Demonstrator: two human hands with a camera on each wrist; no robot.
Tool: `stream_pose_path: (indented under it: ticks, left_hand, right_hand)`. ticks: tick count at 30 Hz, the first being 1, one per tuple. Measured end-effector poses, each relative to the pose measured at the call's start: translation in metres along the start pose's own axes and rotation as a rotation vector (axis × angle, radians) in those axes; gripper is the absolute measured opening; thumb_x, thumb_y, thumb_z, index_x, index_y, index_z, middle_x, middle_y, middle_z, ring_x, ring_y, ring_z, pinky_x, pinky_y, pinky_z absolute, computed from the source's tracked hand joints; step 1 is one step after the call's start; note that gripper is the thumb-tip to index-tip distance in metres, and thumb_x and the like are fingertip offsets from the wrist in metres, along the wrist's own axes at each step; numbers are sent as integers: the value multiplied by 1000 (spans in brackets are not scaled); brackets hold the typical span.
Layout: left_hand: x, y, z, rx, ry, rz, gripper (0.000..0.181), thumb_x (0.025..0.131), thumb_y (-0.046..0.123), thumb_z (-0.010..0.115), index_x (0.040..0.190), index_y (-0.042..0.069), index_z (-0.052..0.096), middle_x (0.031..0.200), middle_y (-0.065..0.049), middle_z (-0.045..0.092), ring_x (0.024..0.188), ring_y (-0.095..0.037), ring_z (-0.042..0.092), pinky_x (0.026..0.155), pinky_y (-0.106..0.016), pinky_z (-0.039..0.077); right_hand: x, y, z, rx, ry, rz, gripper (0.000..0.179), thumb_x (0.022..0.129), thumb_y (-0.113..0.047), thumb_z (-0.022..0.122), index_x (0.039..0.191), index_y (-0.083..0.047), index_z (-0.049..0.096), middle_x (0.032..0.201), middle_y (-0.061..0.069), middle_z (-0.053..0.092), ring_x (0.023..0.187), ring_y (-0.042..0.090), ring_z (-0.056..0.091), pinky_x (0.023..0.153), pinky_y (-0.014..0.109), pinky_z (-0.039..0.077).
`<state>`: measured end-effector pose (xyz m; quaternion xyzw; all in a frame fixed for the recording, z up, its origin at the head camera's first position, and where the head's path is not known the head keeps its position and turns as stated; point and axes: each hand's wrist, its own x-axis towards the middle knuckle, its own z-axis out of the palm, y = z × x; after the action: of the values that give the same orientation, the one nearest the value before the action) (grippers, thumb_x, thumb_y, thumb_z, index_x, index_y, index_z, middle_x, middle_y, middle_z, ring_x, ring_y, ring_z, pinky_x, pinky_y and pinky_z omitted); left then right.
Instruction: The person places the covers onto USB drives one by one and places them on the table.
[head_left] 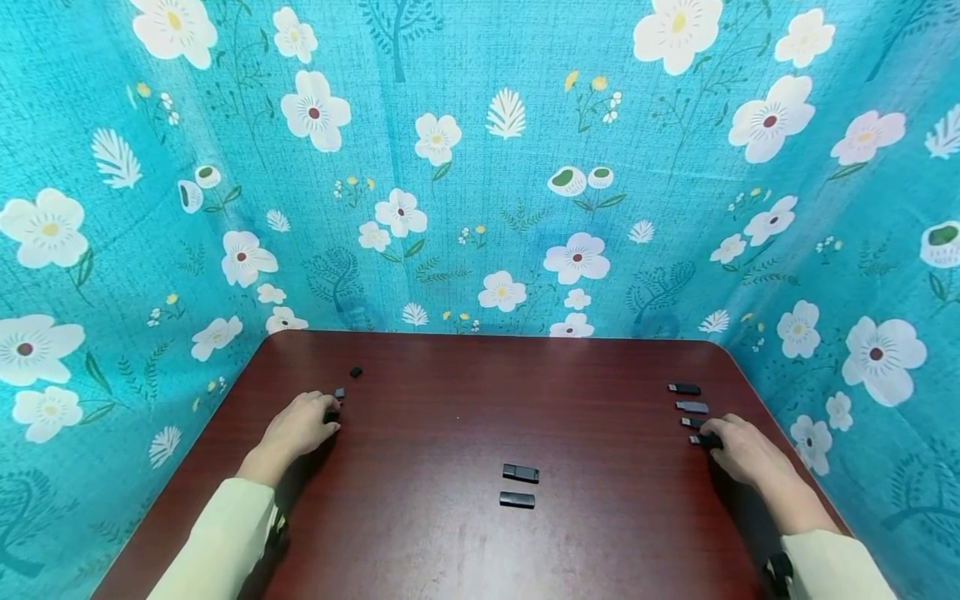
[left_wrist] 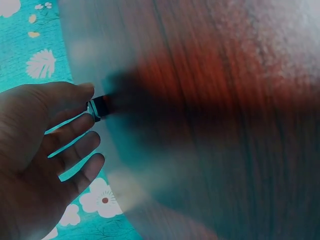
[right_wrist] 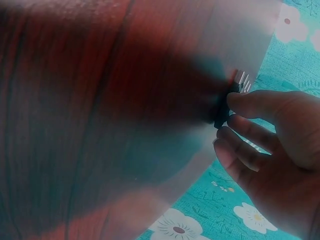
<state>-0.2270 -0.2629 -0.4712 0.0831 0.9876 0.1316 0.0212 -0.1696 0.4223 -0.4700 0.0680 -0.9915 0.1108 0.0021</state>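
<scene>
1. Glossy red-brown table (head_left: 420, 542) fills the foreground, its near surface catching pale light between a person's two outstretched arms, the left sleeve (head_left: 221, 537) and right sleeve (head_left: 836, 562) both pale.

2. Around mid-table, well apart from both hands, two black oblong pieces lie almost parallel, the nearer piece (head_left: 517, 500) just in front of the farther piece (head_left: 521, 473).

3. Toward the right edge, the right hand (head_left: 742, 450) pinches a black USB stick (right_wrist: 221, 111) between thumb and fingers; in the head view its metal plug points left, and it is the nearest in a column of four.

4. Just beyond it come a dark stick (head_left: 691, 422), partly behind the fingers, then a grey stick (head_left: 692, 407) and a black stick (head_left: 686, 388), ranged one behind another.

5. Opposite, near the left edge, the left hand (head_left: 300, 423) holds a small dark piece (left_wrist: 101, 106) between thumb and forefinger, the other fingers loosely spread.

6. Past those fingertips sit a small grey piece (head_left: 340, 392), near the hand, and, farther back, a small black piece (head_left: 356, 372).

7. Turquoise cloth (head_left: 465, 183) printed with white flowers hangs behind the table and along both sides.
</scene>
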Motion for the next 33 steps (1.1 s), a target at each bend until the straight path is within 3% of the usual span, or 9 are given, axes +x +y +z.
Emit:
stream_pose_path:
  ticks: [5,16,33]
  left_hand:
    - [2,-1,1,5,-23,-27,26,90,14,75,112,2,70,112,-17,65,108,-35,58,92,-54,52]
    - [5,-8,5,16,-24,-19,22,91,13,74,110,2,71,108,-16,65,105,-34,61,91,-53,52]
    - [9,-10,11,16,-14,-68,20,92,18,73,108,4,70,101,-12,64,95,-29,62,85,-52,53]
  right_hand:
    - [3,0,0,0,-23,13,26,82,8,71,107,6,66,101,26,58,90,39,55,76,58,53]
    - [13,4,2,-18,-70,52,20,84,9,69,103,4,66,97,23,57,88,38,54,77,56,52]
    - [4,6,7,-16,18,-1,19,85,5,72,102,4,64,92,19,62,85,35,58,76,56,52]
